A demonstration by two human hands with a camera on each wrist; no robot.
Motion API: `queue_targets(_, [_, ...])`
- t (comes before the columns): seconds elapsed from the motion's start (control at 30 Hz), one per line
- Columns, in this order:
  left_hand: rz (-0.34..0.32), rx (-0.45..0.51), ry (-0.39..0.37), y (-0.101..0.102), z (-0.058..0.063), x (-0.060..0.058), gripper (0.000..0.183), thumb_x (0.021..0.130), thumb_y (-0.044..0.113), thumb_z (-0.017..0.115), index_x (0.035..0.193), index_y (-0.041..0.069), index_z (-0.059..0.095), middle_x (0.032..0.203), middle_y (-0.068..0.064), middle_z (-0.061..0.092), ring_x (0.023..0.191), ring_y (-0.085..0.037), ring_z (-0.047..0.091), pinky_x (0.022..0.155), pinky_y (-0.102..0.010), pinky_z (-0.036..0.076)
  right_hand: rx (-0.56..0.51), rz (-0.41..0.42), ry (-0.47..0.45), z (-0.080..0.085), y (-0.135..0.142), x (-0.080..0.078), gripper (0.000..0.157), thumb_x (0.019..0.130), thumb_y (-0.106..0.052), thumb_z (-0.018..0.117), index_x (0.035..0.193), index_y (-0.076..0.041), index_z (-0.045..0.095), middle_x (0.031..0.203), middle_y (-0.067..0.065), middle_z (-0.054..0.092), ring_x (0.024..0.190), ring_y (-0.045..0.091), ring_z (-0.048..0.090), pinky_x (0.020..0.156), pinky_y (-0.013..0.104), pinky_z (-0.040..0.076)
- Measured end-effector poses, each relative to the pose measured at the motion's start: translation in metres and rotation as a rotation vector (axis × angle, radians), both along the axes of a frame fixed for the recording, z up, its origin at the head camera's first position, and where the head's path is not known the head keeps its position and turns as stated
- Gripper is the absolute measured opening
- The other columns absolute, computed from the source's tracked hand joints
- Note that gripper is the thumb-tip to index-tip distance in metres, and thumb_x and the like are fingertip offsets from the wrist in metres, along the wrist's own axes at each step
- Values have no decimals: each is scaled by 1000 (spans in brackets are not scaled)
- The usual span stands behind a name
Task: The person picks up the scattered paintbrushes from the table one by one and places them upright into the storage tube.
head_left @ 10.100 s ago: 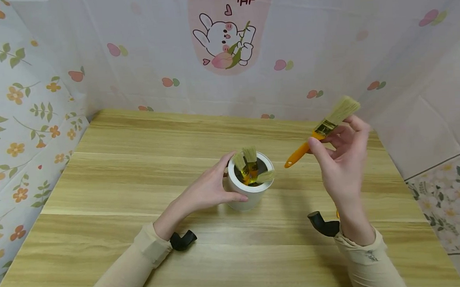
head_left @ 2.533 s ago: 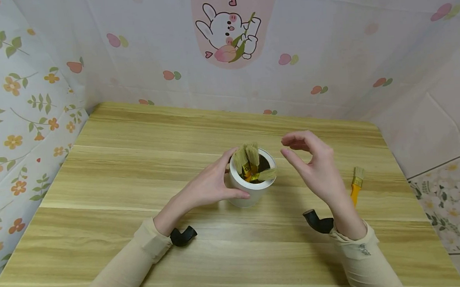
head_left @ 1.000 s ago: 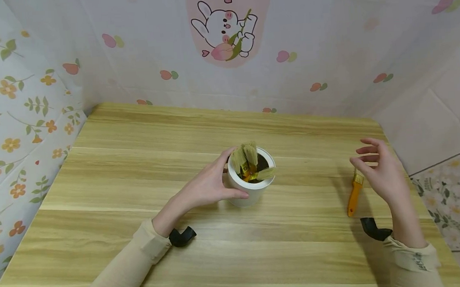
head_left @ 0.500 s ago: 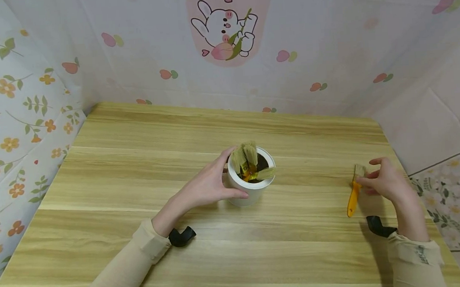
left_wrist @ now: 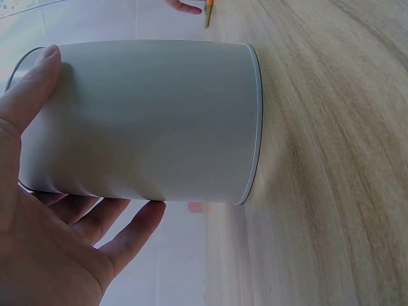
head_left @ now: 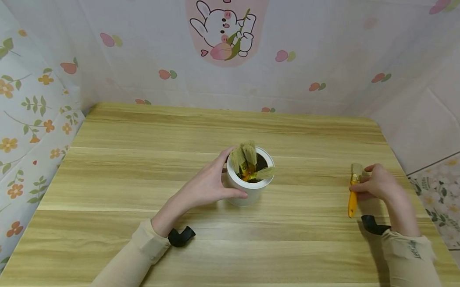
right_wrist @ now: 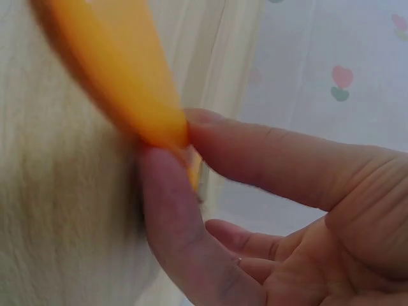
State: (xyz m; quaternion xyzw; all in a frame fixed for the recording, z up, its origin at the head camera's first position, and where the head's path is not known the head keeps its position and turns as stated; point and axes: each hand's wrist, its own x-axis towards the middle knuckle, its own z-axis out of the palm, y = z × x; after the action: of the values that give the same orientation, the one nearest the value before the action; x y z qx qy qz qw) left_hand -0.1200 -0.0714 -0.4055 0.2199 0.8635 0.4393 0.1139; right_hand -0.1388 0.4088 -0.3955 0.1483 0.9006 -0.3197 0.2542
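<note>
A white cylindrical cup (head_left: 253, 197) stands upright near the middle of the table, several bristle paintbrushes (head_left: 249, 152) in it with bristles up. My left hand (head_left: 205, 188) grips the cup from its left; in the left wrist view, thumb and fingers wrap round the cup's wall (left_wrist: 150, 121). On the right, another paintbrush (head_left: 352, 202) with an orange handle has its bristles pointing away from me. My right hand (head_left: 380, 184) pinches it; in the right wrist view, thumb and forefinger close on the orange handle (right_wrist: 121, 73). Whether this brush still touches the table I cannot tell.
A wooden table (head_left: 145, 175) spreads under both hands. Behind it hangs a pale printed cloth (head_left: 318, 37), with a flowered cloth (head_left: 19, 130) at the left. A black curved piece (head_left: 181, 237) sits at my left wrist, and a similar black piece (head_left: 374, 225) at the right.
Ten seconds ago my right hand held a paintbrush in the air; later it was without one near the cup. It then moved right and down and took hold of the brush lying there.
</note>
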Motion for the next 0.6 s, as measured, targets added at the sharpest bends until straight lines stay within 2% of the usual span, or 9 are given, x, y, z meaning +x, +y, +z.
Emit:
queue_targets(0.17, [9, -10, -2, -1, 1, 1, 121, 73, 54, 90, 164, 26, 16, 159, -9, 44, 144, -30, 49, 115, -58, 43, 26, 11, 5, -2, -5, -2, 97, 92, -9, 74, 148, 29, 5, 128, 50, 52, 70, 21, 78, 69, 36, 64])
queue_targets(0.33, [10, -11, -7, -1, 0, 1, 121, 73, 55, 90, 164, 25, 16, 159, -9, 44, 145, -31, 48, 115, -58, 43, 28, 36, 38, -4, -9, -3, 85, 94, -7, 70, 144, 30, 13, 134, 54, 43, 71, 18, 76, 68, 34, 64])
queue_targets(0.43, [7, -6, -2, -1, -1, 1, 121, 73, 56, 90, 164, 27, 17, 158, -9, 45, 144, -31, 48, 114, -59, 43, 18, 33, 100, -3, -13, 0, 76, 97, -5, 65, 142, 27, 14, 126, 55, 41, 72, 19, 73, 68, 34, 63])
queue_targets(0.5, [6, -2, 1, -2, -1, 0, 120, 73, 56, 90, 164, 28, 17, 158, -9, 46, 143, -30, 49, 114, -59, 44, -1, 23, 162, 0, -16, 3, 73, 98, -5, 63, 144, 23, 13, 117, 46, 43, 73, 18, 72, 68, 34, 64])
queue_targets(0.6, [7, 1, 9, -2, -1, 1, 119, 73, 56, 90, 163, 29, 17, 157, -8, 46, 143, -29, 49, 114, -58, 44, -17, 10, 283, 6, -25, 7, 72, 101, -7, 60, 149, 16, 11, 116, 30, 43, 77, 12, 67, 69, 33, 64])
